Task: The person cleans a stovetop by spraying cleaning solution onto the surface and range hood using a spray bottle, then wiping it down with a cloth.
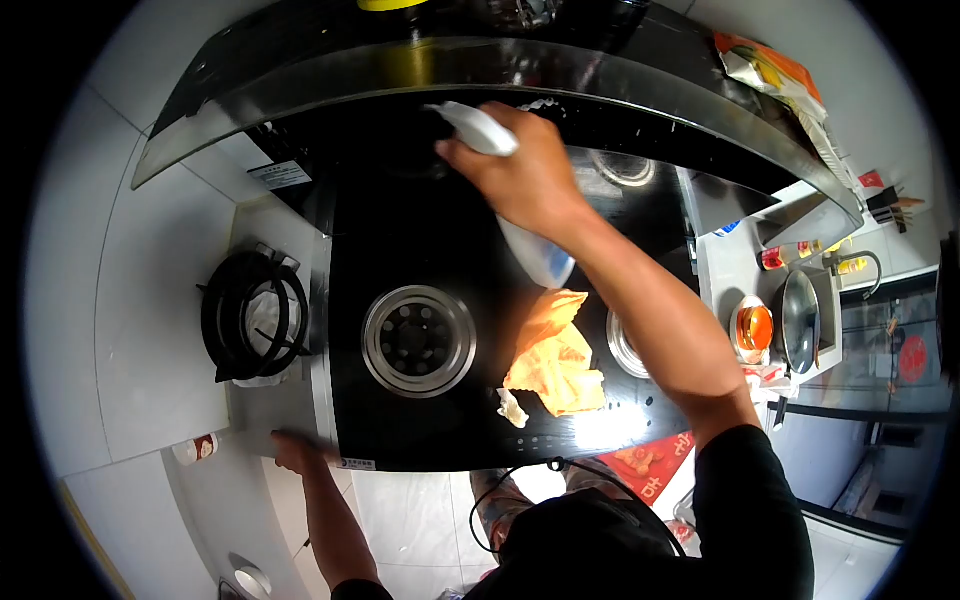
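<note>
My right hand (530, 170) is wrapped round the neck of a white spray bottle (540, 255), held over the black glass stove top (420, 240). The bottle's nozzle points up and left, towards the dark area under the hood. Below the bottle, a crumpled orange cloth (553, 365) lies on the stove, with a small whitish scrap (512, 408) beside it. My left hand (290, 452) rests at the counter by the stove's front left corner. Its fingers are too small and smeared to make out.
The range hood's edge (420, 68) crosses above the right hand. A black pan support (257, 318) lies on the left counter beside a bare burner (418, 341). To the right are an orange-lidded jar (754, 328), a wok (800, 320) by the sink, and a bottle (788, 256).
</note>
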Demonstrator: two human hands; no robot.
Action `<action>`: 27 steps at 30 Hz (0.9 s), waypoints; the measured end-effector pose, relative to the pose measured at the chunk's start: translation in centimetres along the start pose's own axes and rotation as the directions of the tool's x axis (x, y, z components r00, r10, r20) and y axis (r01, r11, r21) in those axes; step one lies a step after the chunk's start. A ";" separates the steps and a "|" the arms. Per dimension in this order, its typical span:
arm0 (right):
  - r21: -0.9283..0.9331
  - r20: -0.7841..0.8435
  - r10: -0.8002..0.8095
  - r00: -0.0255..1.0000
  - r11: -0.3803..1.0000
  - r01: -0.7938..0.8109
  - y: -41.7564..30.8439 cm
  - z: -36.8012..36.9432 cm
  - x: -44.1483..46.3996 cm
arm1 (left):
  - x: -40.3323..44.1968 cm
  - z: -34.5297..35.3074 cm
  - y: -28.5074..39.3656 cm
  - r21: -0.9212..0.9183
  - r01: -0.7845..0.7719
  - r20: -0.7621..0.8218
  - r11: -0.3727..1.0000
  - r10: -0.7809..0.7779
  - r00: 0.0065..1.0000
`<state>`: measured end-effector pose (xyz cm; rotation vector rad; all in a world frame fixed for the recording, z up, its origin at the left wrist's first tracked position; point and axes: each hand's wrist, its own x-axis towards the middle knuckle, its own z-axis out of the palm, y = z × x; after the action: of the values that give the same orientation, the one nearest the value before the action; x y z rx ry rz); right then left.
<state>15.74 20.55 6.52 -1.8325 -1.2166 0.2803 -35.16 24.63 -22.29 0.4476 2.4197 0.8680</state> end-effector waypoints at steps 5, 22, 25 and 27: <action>-0.124 -0.028 0.038 0.999 0.991 -0.042 1.5 -0.4 1.2 | 2.5 0.9 -1.4 0.058 -0.017 -0.048 0.998 0.020 0.999; 0.194 -0.672 0.221 0.707 0.974 -0.119 12.8 -20.4 -19.0 | 3.2 1.2 -1.3 0.073 0.040 -0.058 0.997 -0.036 0.998; 0.209 -0.686 0.246 0.685 0.968 -0.138 13.2 -22.6 -20.9 | 0.3 0.5 -0.3 0.057 0.042 -0.028 0.997 -0.041 0.999; 0.230 -0.712 0.243 0.659 0.967 -0.108 13.7 -23.7 -21.0 | 1.7 0.6 -1.1 -0.041 0.091 0.025 0.995 -0.090 0.996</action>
<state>28.29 -11.49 3.98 -1.6480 -0.4211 -0.2492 -36.36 24.91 -24.07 0.3279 2.3760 0.8677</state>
